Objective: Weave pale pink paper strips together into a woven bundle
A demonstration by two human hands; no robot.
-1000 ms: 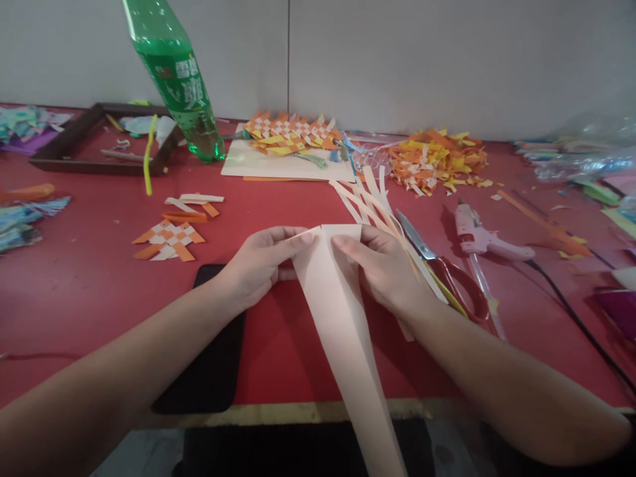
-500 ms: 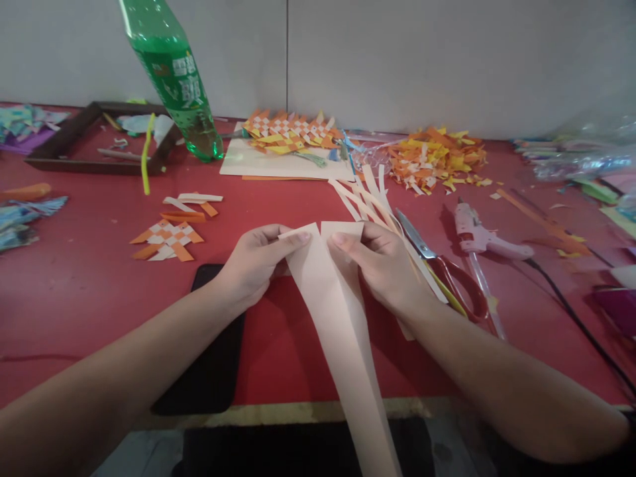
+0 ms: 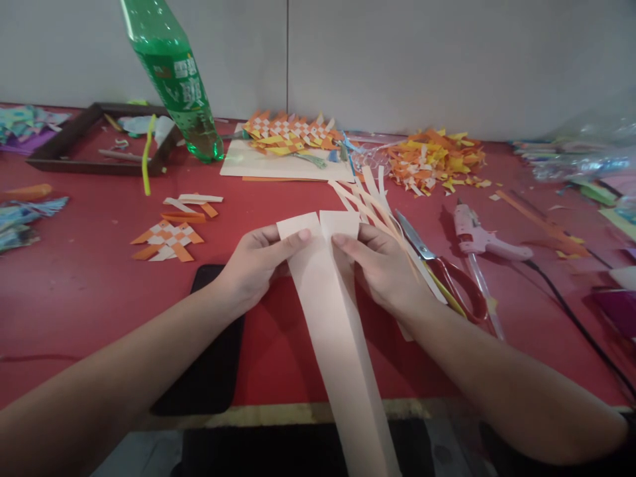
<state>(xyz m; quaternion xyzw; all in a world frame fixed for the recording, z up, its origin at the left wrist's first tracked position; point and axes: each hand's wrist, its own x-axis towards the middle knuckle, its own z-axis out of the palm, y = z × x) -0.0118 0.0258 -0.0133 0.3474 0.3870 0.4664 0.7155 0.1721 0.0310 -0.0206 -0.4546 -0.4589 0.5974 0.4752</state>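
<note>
A long cream-coloured paper strip hangs down from both hands past the table's front edge. Its top end has a short slit in the middle, with the two halves slightly apart. My left hand pinches the left half between thumb and fingers. On the right half, my right hand has the same kind of pinch, thumb on top. The fingers behind the paper are partly hidden. Just beyond my right hand lie loose cream paper strips and red-handled scissors.
A woven orange-and-white paper fish lies left, above a black phone. A green bottle stands behind, near a dark frame. Orange paper scraps are heaped at the back. On the right lies a glue gun with its cord.
The paper strip's top end has risen slightly between my hands, so more shows above the thumbs. Both hands keep their pinch and have barely moved.
</note>
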